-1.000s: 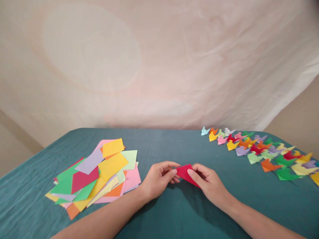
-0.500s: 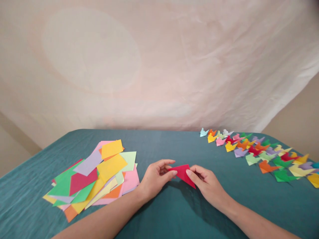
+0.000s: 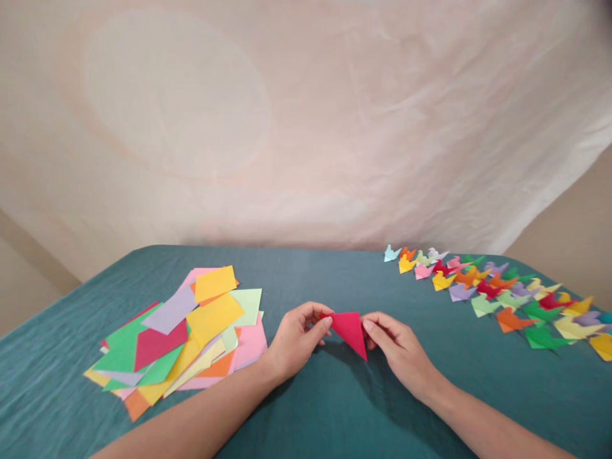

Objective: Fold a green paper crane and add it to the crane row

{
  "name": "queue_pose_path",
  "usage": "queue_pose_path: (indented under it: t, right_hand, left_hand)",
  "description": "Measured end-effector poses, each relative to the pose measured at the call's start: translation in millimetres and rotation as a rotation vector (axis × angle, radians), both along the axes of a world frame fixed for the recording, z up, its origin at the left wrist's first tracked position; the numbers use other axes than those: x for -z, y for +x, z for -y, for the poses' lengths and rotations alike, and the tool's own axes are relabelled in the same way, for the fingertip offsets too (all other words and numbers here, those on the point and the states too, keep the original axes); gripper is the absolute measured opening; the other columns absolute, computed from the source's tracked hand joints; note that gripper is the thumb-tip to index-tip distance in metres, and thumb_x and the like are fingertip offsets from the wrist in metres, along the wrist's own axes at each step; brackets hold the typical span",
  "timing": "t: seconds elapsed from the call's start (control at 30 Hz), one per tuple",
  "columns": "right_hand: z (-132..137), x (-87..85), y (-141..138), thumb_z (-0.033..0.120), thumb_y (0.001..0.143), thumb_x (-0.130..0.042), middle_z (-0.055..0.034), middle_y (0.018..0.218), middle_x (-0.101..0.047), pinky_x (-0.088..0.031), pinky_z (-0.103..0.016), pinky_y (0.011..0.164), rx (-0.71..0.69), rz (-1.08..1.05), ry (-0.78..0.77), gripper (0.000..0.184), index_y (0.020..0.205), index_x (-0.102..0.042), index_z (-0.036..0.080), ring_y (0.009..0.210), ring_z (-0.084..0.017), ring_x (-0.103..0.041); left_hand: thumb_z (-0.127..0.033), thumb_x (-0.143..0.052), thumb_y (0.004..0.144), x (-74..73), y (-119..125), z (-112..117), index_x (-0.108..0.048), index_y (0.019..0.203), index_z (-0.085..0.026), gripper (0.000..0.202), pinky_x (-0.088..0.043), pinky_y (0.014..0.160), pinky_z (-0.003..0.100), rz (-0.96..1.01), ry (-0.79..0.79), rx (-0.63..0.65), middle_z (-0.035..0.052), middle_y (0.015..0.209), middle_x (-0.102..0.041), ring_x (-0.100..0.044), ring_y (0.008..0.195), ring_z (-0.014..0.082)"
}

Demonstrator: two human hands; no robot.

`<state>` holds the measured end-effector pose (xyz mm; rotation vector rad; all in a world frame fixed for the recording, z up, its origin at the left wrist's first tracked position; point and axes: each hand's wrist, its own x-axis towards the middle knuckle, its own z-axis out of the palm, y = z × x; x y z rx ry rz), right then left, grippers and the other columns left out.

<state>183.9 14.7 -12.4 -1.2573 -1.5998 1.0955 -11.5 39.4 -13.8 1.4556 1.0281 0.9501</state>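
A red paper folded into a triangle [image 3: 350, 329] is held up between both hands over the teal tablecloth [image 3: 335, 408], its point turned down. My left hand [image 3: 297, 336] pinches its left corner with thumb and fingers. My right hand [image 3: 398, 349] pinches its right corner. Both hands are closed on the paper.
A loose pile of coloured paper squares [image 3: 182, 331] lies on the left of the table. Several small folded paper birds [image 3: 497, 290] stand in rows at the right, reaching the table's right edge. A pale cloth backdrop [image 3: 306, 127] hangs behind the table.
The red paper has turned from lying slanted to a triangle held upright with its point down. Both hands have shifted slightly left and up.
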Motion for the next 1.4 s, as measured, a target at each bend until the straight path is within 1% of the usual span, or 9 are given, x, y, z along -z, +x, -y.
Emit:
queue_pose_path:
  t: [0.23,0.43,0.67,0.8,0.93,1.03,1.13,1.27,1.4]
  right_hand:
    - [-0.2,1.6,-0.3,0.043,0.086,-0.045,-0.0005,0.067,-0.058,-0.042,-0.023,0.059,-0.008,-0.001,0.005,0.031,0.086,-0.062,0.017,0.063,-0.014,-0.052]
    - [-3.4,14.7,0.8,0.039,0.082,-0.05,-0.0022,0.081,-0.061,-0.043,-0.024,0.06,0.001,-0.099,-0.022,0.025,0.097,-0.051,0.019,0.067,-0.014,-0.055]
    - [-3.7,16.4,0.2,0.032,0.079,-0.054,0.0029,0.07,-0.051,-0.04,-0.022,0.056,0.063,-0.093,0.01,0.015,0.079,-0.044,0.021,0.06,-0.012,-0.049]
    - [-3.4,13.3,1.3,0.029,0.079,-0.051,0.0023,0.068,-0.052,-0.04,-0.023,0.056,0.073,-0.035,0.024,0.009,0.078,-0.05,0.02,0.061,-0.012,-0.049]
    - [-4.1,13.1,3.6,0.027,0.081,-0.048,-0.002,0.079,-0.058,-0.042,-0.024,0.061,0.013,0.013,0.067,0.016,0.081,-0.061,0.018,0.07,-0.015,-0.054]
    - [-4.0,13.1,4.1,0.026,0.082,-0.047,-0.0031,0.082,-0.059,-0.041,-0.025,0.063,-0.002,0.05,0.114,0.02,0.08,-0.066,0.018,0.073,-0.015,-0.054]
    - [-3.1,11.6,2.7,0.026,0.083,-0.047,-0.0035,0.082,-0.059,-0.042,-0.025,0.063,0.013,0.044,0.119,0.022,0.085,-0.068,0.018,0.073,-0.015,-0.055]
    - [-2.4,9.1,0.9,0.025,0.084,-0.048,-0.0033,0.082,-0.06,-0.043,-0.024,0.065,0.02,0.033,0.114,0.024,0.091,-0.069,0.018,0.074,-0.015,-0.056]
    - [-2.8,11.0,1.8,0.024,0.084,-0.048,-0.0033,0.083,-0.061,-0.043,-0.025,0.067,0.021,0.05,0.123,0.024,0.093,-0.069,0.018,0.076,-0.015,-0.057]
  left_hand:
    - [-0.037,-0.058,0.08,0.7,-0.5,-0.7,-0.059,0.093,-0.013,0.028,-0.047,0.054,0.02,-0.004,0.013,0.014,0.0019,0.073,-0.058,-0.055,0.064,0.0114]
    - [-0.038,-0.058,0.08,3.3,-1.4,-1.0,-0.061,0.094,-0.013,0.028,-0.047,0.056,0.021,-0.011,0.018,0.028,0.0026,0.075,-0.06,-0.055,0.065,0.0115]
    - [-0.036,-0.057,0.081,3.7,-2.7,-0.3,-0.062,0.1,-0.015,0.029,-0.048,0.059,0.022,-0.07,0.055,0.032,0.0044,0.082,-0.062,-0.057,0.068,0.0127]
    - [-0.029,-0.059,0.079,0.7,-3.1,1.6,-0.064,0.101,-0.02,0.024,-0.048,0.062,0.019,-0.13,0.174,0.041,0.0055,0.097,-0.06,-0.057,0.084,0.0154]
    - [-0.021,-0.06,0.077,0.2,-2.4,3.3,-0.064,0.1,-0.022,0.023,-0.049,0.065,0.02,-0.166,0.263,0.054,0.0055,0.105,-0.055,-0.055,0.092,0.0162]
    - [-0.015,-0.063,0.074,0.4,-3.3,3.5,-0.064,0.092,-0.021,0.02,-0.047,0.078,0.027,-0.242,0.369,0.034,0.0055,0.105,-0.054,-0.053,0.095,0.0173]
    - [-0.012,-0.063,0.072,-0.9,-5.1,4.6,-0.064,0.086,-0.021,0.017,-0.04,0.091,0.034,-0.331,0.521,0.022,0.0053,0.107,-0.054,-0.049,0.104,0.0198]
    - [-0.014,-0.057,0.079,-7.0,-5.5,10.5,-0.064,0.089,-0.024,0.015,-0.033,0.097,0.036,-0.47,0.734,0.107,0.0041,0.107,-0.057,-0.045,0.111,0.0206]
    - [-0.018,-0.048,0.087,-13.4,-4.5,16.2,-0.062,0.093,-0.024,0.016,-0.034,0.091,0.034,-0.611,0.818,0.22,0.0024,0.097,-0.063,-0.052,0.099,0.0177]
